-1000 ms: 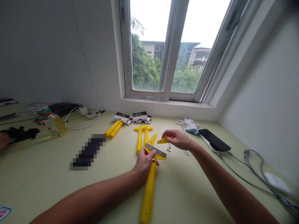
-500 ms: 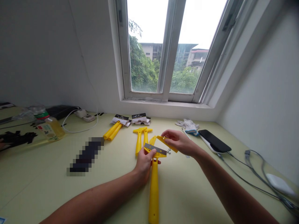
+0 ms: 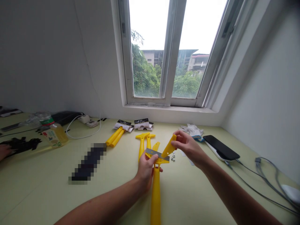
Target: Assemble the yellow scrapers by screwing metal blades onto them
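My left hand (image 3: 146, 167) is closed round the head of a yellow scraper (image 3: 156, 193), whose long handle points toward me. The thumb presses on a grey metal blade (image 3: 152, 152) lying across that head. Between thumb and fingers of my right hand (image 3: 187, 145) is a yellow plastic cover plate (image 3: 169, 147), tilted steeply, its lower end close above the blade; I cannot tell whether they touch. Small screws (image 3: 173, 156) lie in a cluster just right of the scraper head. Behind my left hand lie more yellow scrapers (image 3: 142, 143) and another yellow plate (image 3: 156, 145).
Yellow handles (image 3: 114, 137) and black-and-white cards (image 3: 142, 122) lie toward the window. White gloves (image 3: 192, 129), a phone (image 3: 220, 147) and cables (image 3: 260, 175) are on the right. A bottle (image 3: 55, 134) stands left, near another person's hand (image 3: 5, 151) at black material.
My right hand has turned the cover plate from a shallow slant to a steep tilt, its lower end now over the blade. My left hand keeps hold of the scraper. The view has shifted slightly.
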A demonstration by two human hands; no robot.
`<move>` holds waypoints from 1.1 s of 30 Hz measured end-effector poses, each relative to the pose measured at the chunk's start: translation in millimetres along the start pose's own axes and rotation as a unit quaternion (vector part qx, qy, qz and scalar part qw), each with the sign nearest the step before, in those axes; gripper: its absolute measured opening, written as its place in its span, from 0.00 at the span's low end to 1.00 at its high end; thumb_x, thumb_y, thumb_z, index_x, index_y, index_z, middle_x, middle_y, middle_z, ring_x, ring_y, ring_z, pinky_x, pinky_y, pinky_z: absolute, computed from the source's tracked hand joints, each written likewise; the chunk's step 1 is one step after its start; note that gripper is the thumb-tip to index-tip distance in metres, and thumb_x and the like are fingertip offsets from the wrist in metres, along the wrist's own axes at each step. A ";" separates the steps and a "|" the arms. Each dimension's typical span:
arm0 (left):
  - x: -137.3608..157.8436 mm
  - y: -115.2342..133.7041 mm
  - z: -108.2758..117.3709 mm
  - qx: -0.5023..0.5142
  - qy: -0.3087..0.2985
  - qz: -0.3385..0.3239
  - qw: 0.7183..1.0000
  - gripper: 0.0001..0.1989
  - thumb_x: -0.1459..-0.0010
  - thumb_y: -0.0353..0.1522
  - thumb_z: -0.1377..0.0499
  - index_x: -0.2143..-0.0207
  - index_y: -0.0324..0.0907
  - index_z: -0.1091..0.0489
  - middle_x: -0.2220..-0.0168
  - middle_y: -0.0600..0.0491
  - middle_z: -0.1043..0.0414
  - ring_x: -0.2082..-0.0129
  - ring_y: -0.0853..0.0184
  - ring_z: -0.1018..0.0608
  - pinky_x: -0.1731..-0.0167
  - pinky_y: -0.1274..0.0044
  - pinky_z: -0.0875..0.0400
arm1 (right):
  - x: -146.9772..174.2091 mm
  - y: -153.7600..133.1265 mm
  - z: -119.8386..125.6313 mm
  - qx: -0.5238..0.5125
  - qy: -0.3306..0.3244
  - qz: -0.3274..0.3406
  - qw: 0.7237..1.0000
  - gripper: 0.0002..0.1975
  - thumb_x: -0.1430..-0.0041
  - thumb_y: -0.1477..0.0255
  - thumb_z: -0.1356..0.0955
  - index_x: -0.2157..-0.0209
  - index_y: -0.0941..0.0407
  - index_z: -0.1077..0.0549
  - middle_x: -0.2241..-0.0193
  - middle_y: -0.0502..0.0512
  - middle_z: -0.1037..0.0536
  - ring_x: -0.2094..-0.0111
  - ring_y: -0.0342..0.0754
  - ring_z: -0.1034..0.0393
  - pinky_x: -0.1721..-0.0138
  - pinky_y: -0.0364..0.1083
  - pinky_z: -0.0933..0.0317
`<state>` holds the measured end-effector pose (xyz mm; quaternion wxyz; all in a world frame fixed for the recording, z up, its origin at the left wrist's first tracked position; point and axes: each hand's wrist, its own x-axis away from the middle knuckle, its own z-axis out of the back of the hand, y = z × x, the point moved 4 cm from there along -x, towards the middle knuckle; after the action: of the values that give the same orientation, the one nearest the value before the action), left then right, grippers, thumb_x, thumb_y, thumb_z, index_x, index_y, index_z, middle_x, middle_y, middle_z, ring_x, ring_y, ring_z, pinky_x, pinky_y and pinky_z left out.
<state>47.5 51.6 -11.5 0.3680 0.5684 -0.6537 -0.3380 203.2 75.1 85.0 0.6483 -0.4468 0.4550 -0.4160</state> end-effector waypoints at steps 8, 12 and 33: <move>-0.8 2.9 -1.1 -0.012 0.019 -0.033 0.999 0.25 0.48 0.33 0.39 0.51 0.45 0.47 0.64 0.51 0.34 0.68 0.65 0.25 0.79 0.78 0.29 | -1.0 28.4 -11.1 0.021 0.094 0.023 0.995 0.12 0.47 0.63 0.31 0.70 0.57 0.32 0.76 0.51 0.28 0.75 0.43 0.34 0.74 0.42 0.40; -1.5 2.2 0.0 -0.042 0.022 -0.048 0.998 0.30 0.49 0.34 0.38 0.47 0.44 0.48 0.64 0.50 0.33 0.70 0.66 0.26 0.80 0.78 0.28 | 1.2 36.7 -23.9 0.060 0.013 0.005 0.998 0.10 0.47 0.64 0.31 0.70 0.57 0.32 0.77 0.49 0.27 0.75 0.43 0.33 0.75 0.42 0.40; -0.8 -4.6 4.1 -0.037 0.007 -0.036 0.999 0.39 0.46 0.34 0.39 0.37 0.43 0.56 0.63 0.49 0.33 0.78 0.72 0.30 0.82 0.77 0.30 | 2.8 42.7 -21.3 0.270 -0.058 -0.022 0.961 0.06 0.49 0.68 0.33 0.72 0.57 0.28 0.75 0.51 0.24 0.74 0.43 0.32 0.74 0.41 0.40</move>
<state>46.3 51.9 -17.6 0.3813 0.5797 -0.6173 -0.3708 189.1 79.0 39.5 0.7609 -0.2885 0.2779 -0.5104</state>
